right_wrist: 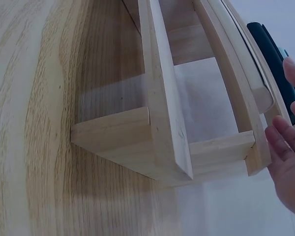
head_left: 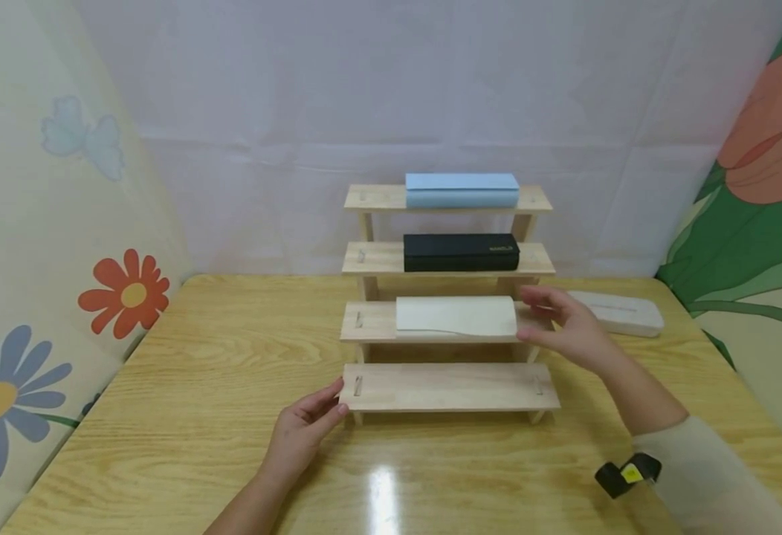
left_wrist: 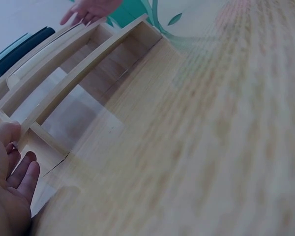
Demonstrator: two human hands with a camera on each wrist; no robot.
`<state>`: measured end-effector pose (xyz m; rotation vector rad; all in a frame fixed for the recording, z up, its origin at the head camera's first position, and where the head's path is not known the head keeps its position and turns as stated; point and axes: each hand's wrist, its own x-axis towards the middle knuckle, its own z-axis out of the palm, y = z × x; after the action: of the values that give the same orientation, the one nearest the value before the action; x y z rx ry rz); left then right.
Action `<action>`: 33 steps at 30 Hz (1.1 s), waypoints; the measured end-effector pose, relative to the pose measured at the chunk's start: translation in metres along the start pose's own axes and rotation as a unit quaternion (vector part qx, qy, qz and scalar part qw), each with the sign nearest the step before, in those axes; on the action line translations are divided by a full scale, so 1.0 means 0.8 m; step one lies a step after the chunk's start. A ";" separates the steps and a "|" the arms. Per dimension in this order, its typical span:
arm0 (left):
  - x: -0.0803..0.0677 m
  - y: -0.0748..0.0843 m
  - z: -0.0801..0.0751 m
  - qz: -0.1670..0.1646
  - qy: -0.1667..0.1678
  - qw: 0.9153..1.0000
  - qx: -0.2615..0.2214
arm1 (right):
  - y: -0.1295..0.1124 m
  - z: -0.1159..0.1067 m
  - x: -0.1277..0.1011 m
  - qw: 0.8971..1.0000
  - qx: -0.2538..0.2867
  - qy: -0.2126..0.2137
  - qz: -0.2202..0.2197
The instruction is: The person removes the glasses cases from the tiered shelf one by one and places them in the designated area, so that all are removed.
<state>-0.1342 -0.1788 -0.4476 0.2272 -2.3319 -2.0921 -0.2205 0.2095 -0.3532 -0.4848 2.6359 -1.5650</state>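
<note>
On the rack's [head_left: 371, 324] second step, the white case [head_left: 456, 316] lies beside the loosely open right hand [head_left: 568, 331], while the open left hand [head_left: 304, 431] steadies the bottom step; a careless nudge could slide it off.

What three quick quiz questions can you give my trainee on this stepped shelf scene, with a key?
1. True or false: the lowest step of the wooden shelf has a case lying on it.
2. Which case lies on the top step? A) black case B) light blue case C) cream case
3. Fill in: the left hand touches the lowest step at its ____ end.

Key
1. False. The lowest step is bare wood; the three steps above each bear one case.
2. B. The black case lies one step below it, the cream case below that, by the right hand. A white case lies on the table.
3. Left.
</note>
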 end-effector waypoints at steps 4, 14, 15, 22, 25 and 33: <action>-0.001 0.000 0.000 0.001 -0.001 1.000 -0.003 | -0.002 0.004 0.005 1.000 -0.003 -0.010 -0.012; 0.000 0.002 0.001 -0.001 0.002 1.000 0.004 | -0.005 0.012 0.021 0.999 -0.009 -0.054 -0.002; 0.000 0.002 0.001 -0.001 0.002 1.000 0.003 | -0.005 0.013 0.023 0.998 -0.014 -0.057 -0.003; 0.000 0.002 0.000 -0.001 -0.003 1.000 -0.001 | -0.009 0.019 0.033 0.996 -0.077 -0.055 -0.005; 0.000 0.001 0.000 0.001 -0.003 1.000 -0.002 | -0.013 0.022 0.035 0.994 -0.093 -0.063 -0.005; -0.001 0.000 0.000 0.003 -0.001 1.000 -0.002 | -0.018 0.033 0.039 0.993 -0.096 -0.072 0.001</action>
<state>-0.1336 -0.1790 -0.4475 0.2176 -2.3252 -2.0950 -0.2417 0.1723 -0.3497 -0.5806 2.6853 -1.2313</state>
